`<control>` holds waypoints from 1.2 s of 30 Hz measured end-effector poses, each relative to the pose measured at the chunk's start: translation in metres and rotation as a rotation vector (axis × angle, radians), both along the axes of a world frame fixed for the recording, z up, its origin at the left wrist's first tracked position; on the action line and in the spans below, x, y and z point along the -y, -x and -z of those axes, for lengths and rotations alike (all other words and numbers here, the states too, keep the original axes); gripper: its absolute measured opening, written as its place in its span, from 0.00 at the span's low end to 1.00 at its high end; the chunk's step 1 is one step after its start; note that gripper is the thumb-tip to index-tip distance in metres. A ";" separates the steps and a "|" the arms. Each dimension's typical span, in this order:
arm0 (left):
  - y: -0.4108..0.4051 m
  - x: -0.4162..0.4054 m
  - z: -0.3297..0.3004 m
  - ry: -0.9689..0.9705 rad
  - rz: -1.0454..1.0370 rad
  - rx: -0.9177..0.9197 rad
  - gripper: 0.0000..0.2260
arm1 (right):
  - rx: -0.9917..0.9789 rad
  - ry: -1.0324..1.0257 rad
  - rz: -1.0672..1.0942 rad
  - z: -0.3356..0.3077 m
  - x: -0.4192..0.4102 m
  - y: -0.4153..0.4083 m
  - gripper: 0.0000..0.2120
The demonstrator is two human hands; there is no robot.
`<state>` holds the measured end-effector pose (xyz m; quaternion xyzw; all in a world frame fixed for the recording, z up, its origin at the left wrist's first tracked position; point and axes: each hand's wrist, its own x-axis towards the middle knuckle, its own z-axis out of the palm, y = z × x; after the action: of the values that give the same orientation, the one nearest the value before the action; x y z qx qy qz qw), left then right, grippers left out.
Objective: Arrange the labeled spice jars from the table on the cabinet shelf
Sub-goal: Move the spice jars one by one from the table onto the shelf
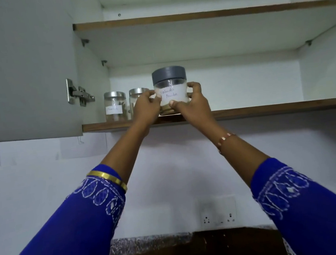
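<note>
Grey-lidded spice jar (170,89) with a white handwritten label sits at the front edge of the lower cabinet shelf (244,112). Left hand (147,106) at its nine o'clock and right hand (193,101) at three both wrap fingers round it. Two steel-lidded jars (115,106) stand at nine o'clock.

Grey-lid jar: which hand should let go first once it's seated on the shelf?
Probably the left hand: it is wedged between the grey-lid jar and the steel-lid jar beside it. The right hand has open shelf on its side and can steady alone.
</note>
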<state>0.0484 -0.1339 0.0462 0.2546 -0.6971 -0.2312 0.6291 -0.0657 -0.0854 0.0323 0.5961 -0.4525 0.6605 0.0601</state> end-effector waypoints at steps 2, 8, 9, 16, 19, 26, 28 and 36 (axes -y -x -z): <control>0.002 0.014 0.003 0.020 -0.033 0.082 0.18 | -0.040 -0.035 0.074 -0.003 0.014 0.005 0.27; 0.013 0.046 -0.005 0.093 -0.221 0.423 0.21 | -0.185 -0.180 0.303 -0.016 0.049 0.018 0.24; 0.014 0.051 -0.008 0.080 -0.239 0.492 0.21 | -0.226 -0.219 0.332 -0.018 0.053 0.020 0.23; 0.026 0.079 -0.026 -0.003 -0.404 0.844 0.21 | -0.456 -0.511 0.442 -0.036 0.078 0.024 0.16; 0.031 0.085 -0.031 -0.030 -0.429 0.909 0.22 | -0.491 -0.600 0.420 -0.042 0.085 0.025 0.15; 0.031 0.083 -0.025 -0.018 -0.465 0.834 0.18 | -0.442 -0.642 0.378 -0.040 0.087 0.025 0.15; 0.029 0.078 -0.014 0.051 -0.583 0.737 0.15 | -0.455 -0.579 0.493 -0.032 0.083 0.023 0.15; 0.023 0.035 0.076 0.435 -0.515 0.375 0.17 | -0.696 -0.246 0.714 0.041 0.033 0.030 0.24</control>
<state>0.0250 -0.1687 -0.0296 0.3200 -0.7458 0.1383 0.5676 -0.0954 -0.1183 -0.0091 0.5916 -0.6554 0.3030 0.3586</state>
